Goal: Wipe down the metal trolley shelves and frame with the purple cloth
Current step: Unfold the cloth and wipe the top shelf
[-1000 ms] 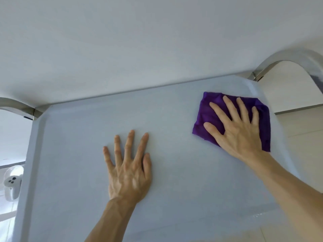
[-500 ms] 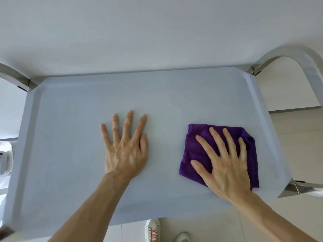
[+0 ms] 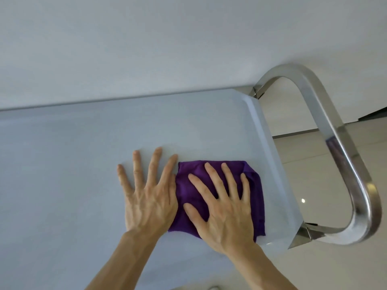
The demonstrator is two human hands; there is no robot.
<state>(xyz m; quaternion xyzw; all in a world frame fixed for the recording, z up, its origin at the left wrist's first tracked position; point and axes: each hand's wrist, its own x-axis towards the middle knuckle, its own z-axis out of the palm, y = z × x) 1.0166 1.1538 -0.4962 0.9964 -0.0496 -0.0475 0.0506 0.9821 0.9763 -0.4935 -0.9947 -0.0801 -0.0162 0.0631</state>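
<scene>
- The right hand [image 3: 225,208] lies flat on the purple cloth [image 3: 253,185], fingers straight and spread, pressing it against the top shelf [image 3: 62,164] of the trolley; nothing is pinched or curled round.
- The left hand [image 3: 148,193] is flat on the bare shelf too, fingers spread, its thumb side touching the cloth's left edge. It appears to brace the trolley.
- The step in hand, as I judge it, is wiping the right part of the top shelf, near its raised rim [image 3: 270,155].
- To do it well, keep the palm broad over the cloth so the whole pad stays in contact, and run overlapping passes so no strip is skipped.
- Push the cloth right into the angle where the flat of the shelf meets the rim, since that crease is likely to hold dirt.
- Keep the bracing hand firm; a trolley may roll under sideways pressure.
- The left hand covers a patch of shelf that will need its own pass.
- The cloth is a deep purple, soft-looking fabric folded into a rough rectangular pad, with a loose fold at its upper right corner. It sits just beside the right rim, close to the near edge.
- The shiny curved handle [image 3: 345,164] of the frame looks untouched by the cloth at this moment; the lower shelves are out of sight.
</scene>
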